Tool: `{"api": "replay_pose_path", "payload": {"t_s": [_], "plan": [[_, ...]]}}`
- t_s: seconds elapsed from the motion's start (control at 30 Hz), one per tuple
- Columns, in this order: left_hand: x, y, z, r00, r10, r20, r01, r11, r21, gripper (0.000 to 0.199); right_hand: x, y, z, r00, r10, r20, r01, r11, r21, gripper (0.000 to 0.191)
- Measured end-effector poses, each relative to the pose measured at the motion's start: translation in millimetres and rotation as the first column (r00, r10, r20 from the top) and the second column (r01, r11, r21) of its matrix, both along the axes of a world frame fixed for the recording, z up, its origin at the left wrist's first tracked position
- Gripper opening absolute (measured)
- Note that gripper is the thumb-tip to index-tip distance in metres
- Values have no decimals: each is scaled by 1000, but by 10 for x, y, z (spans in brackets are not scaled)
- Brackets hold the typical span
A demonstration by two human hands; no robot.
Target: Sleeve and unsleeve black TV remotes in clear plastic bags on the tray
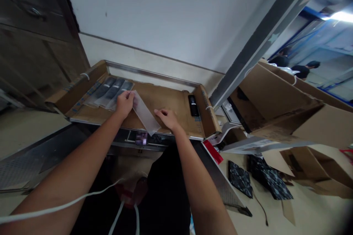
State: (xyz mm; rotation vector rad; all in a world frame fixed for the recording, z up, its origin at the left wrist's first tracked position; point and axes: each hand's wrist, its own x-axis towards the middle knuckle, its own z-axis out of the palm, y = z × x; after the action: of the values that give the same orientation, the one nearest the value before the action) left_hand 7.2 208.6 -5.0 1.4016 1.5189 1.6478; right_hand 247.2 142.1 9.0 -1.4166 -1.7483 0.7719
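Note:
Near the middle of a cardboard-lined tray (pixel 176 99), my left hand (pixel 125 103) pinches the upper end of a frosted plastic sleeve (pixel 145 112), which slants down to the right over the front edge. To the right of the sleeve, apart from it, is my right hand (pixel 167 118); its thumb points left, its other fingers are loosely bent, and nothing shows in it. Several dark oblong items in frosted sleeves (pixel 106 90) lie side by side at the tray's left. A bare black oblong device (pixel 193 105) with a small light label rests at the right end.
Cardboard walls edge the tray, with a white wall (pixel 165 18) behind. A grey post (pixel 264 40) and a large open carton (pixel 278 99) stand right. Black patterned packages (pixel 268 178) lie on the floor. A white cable (pixel 68 201) crosses my left arm. People appear far right.

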Motion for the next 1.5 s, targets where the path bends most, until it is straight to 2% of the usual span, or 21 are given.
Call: {"api": "replay_pose_path", "payload": {"t_s": [0.1, 0.2, 0.33, 0.43, 0.53, 0.63, 0.7, 0.77, 0.83, 0.9, 1.03, 1.13, 1.27, 1.4, 1.5], "plan": [[-4, -4, 13, 997, 14, 71, -14, 1000, 2, 18, -40, -13, -9, 984, 105, 145, -108, 994, 14, 32], [-11, -13, 20, 992, 56, 116, -57, 998, 8, 27, -8, -15, -33, 993, 108, 40, -109, 994, 22, 28], [-17, -38, 36, 985, 42, 168, -45, 999, 12, 36, 7, -16, -41, 985, 23, -172, -19, 999, 28, 35], [-17, -55, 54, 985, 39, 169, -45, 998, 32, 27, -16, -40, -6, 987, 25, -156, -22, 1000, 18, 37], [-11, -58, 64, 979, 6, 202, -11, 1000, 27, 16, -31, -67, 15, 993, 112, -47, -113, 994, -13, 31], [-4, -46, 57, 962, -35, 271, 36, 999, 3, 13, -12, -68, -4, 980, 144, -137, -153, 986, -64, 30], [-2, -34, 51, 960, -32, 278, 33, 999, 1, 15, 19, -53, -29, 962, 66, -264, -88, 993, -72, 32], [-1, -26, 48, 966, -29, 257, 29, 1000, 2, 17, 55, -30, -54, 922, -82, -379, 75, 997, -33, 33], [0, -25, 49, 973, -32, 227, 36, 999, -12, 18, 87, -1, -73, 852, -223, -473, 257, 966, 7, 33], [2, -29, 52, 975, -55, 216, 64, 997, -35, 17, 109, 28, -87, 796, -313, -518, 364, 932, -4, 34], [4, -42, 47, 958, -149, 246, 160, 987, -24, 20, 121, 76, -114, 764, -430, -481, 453, 888, -74, 36], [1, -46, 40, 951, -178, 254, 188, 982, -18, 24, 128, 98, -151, 762, -493, -419, 527, 849, -41, 38], [0, -46, 48, 950, -166, 266, 180, 983, -31, 28, 159, 119, -206, 782, -526, -333, 559, 829, 1, 40], [19, -62, 82, 957, -107, 269, 114, 993, -8, 25, 176, 132, -216, 805, -523, -281, 551, 834, 26, 43], [39, -78, 97, 949, -70, 308, 76, 997, -8, 23, 152, 131, -178, 704, -617, -353, 640, 766, -62, 44]]}}
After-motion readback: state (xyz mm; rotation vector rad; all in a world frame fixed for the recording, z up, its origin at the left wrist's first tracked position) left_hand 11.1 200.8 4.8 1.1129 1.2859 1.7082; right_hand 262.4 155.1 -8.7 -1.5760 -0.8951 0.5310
